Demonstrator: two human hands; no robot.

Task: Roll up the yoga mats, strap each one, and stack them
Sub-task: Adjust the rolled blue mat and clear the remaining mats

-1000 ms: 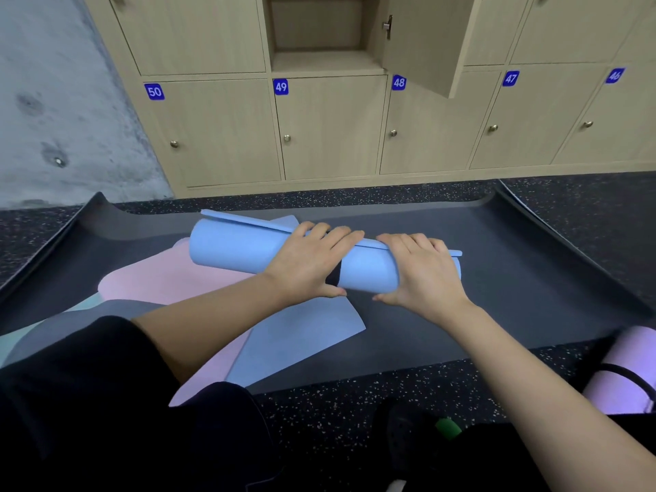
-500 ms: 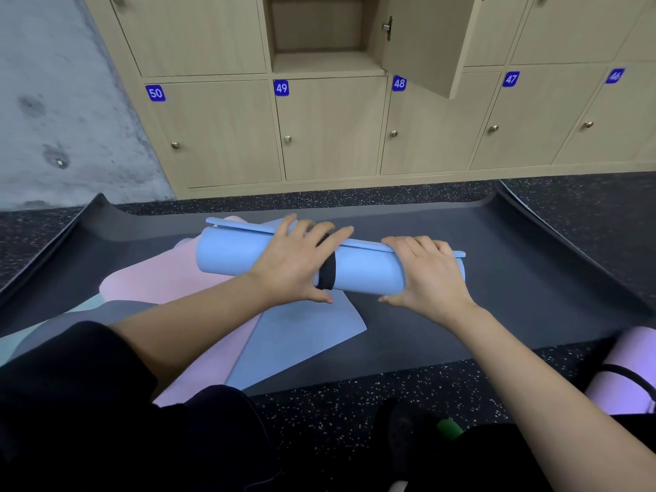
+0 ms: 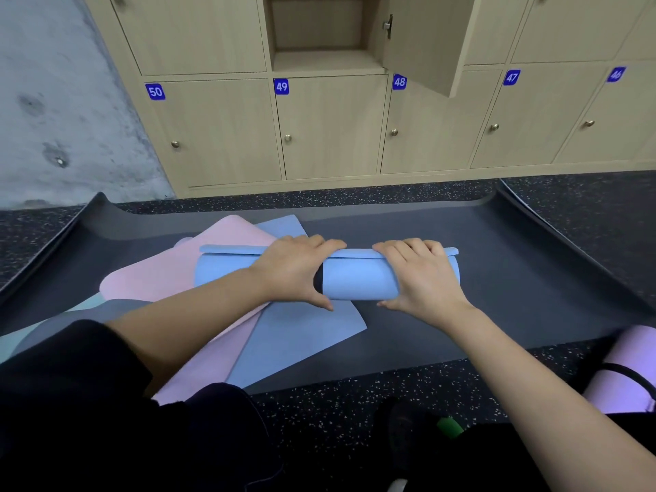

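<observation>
Blue mat roll (image 3: 355, 278) lies sideways across the big dark mat (image 3: 497, 278), rolled tight, loose edge flap along its top, black strap (image 3: 318, 281) wrapped near the middle. Under it I see a flat pink mat (image 3: 170, 278) and a flat blue mat (image 3: 298, 335), fanned at angles on the dark one. Lilac roll (image 3: 628, 371) with a black strap sits at my right, on the floor.

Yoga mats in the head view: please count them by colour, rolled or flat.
Blue: 1, blue mat, part rolled under both hands
Pink: 1, pink mat, flat
Dark grey: 1, large grey mat, flat underneath
Lilac: 1, lilac roll, strapped
Teal: 1, teal edge, barely visible
Total: 5
</observation>
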